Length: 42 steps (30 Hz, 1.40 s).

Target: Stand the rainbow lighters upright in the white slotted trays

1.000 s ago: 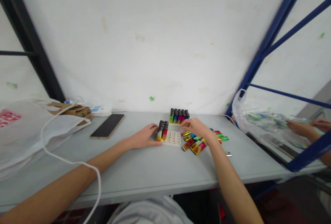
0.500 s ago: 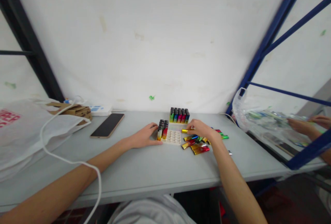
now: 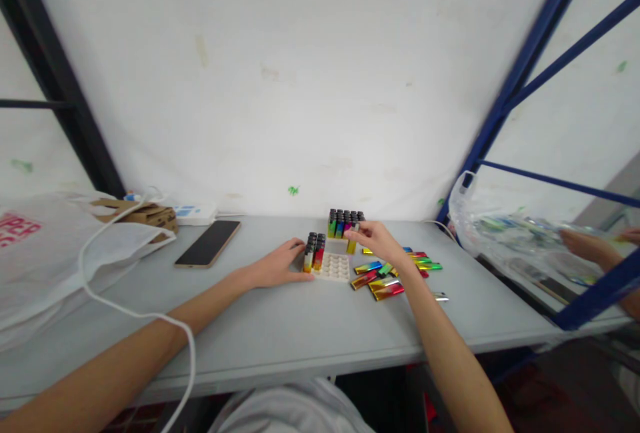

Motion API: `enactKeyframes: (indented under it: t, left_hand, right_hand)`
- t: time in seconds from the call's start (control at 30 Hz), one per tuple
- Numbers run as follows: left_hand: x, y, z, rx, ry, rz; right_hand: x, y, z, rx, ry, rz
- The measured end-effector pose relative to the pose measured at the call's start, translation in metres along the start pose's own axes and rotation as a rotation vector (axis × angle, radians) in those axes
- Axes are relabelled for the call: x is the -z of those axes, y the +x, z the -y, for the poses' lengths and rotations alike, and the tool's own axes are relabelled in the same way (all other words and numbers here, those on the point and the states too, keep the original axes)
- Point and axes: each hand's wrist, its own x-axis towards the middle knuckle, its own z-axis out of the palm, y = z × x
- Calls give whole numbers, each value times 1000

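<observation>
My left hand [image 3: 283, 262] grips the left end of a white tray [image 3: 336, 268] with round holes, thumb at its front and fingers toward the back. Two rows of lighters [image 3: 319, 258] with black tops stand upright in the left part of that tray. Above the tray's back right, my right hand [image 3: 376, 240] pinches a yellow lighter [image 3: 352, 243], held upright. Just behind, a full block of multicoloured lighters [image 3: 340, 223] stands, partly hidden by the right fingers. Shiny loose lighters [image 3: 387, 292] lie in a pile below and right of my right hand.
A phone [image 3: 209, 244] lies left of my left hand. Farther left are a white plastic bag [image 3: 45, 266], a cardboard box [image 3: 157, 216] and a white cable [image 3: 191, 346]. Beyond a blue metal frame [image 3: 493, 133], another person's hand [image 3: 583, 243] is near clear plastic bags [image 3: 500, 226].
My right hand has lifted a yellow lighter from the pile, turned it upright and brought it up and left, behind the tray. My left hand stays at the tray.
</observation>
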Motion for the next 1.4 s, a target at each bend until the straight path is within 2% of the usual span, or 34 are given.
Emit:
enactKeyframes:
  t: [0.1,0.2,0.3,0.5,0.63,0.77,0.87,1.07,1.2,1.4]
  left_hand:
    - [0,0,-1,5,-7,7]
    - [0,0,-1,10,-9,4]
    - [0,0,-1,-4,-15,-8]
    - [-1,-1,1,-21,-31,-25]
    - [-2,-1,4,-32,-16,-23]
    - [-3,0,4,-9,-21,-13]
    - [-3,-1,3,-14,-29,-15]
    - [-2,-2,3,-26,-34,-21]
    - [-1,-1,2,-18,-39,-20]
    - [-1,-3,0,-37,-38,-37]
  right_hand:
    - [-8,-1,13,26,126,9]
    - [-16,-4,24,46,283,72]
    - [-24,-4,29,-9,371,78]
    - [-38,1,27,-67,40,-224]
    - [-43,1,27,-123,-37,-275]
    - [-45,0,31,-85,-39,-290]
    - [-46,0,33,-57,-33,-276]
    - [-44,0,30,-107,-87,-237]
    - [-43,-1,30,-65,-85,-226]
    - [-32,-4,29,-17,-52,23]
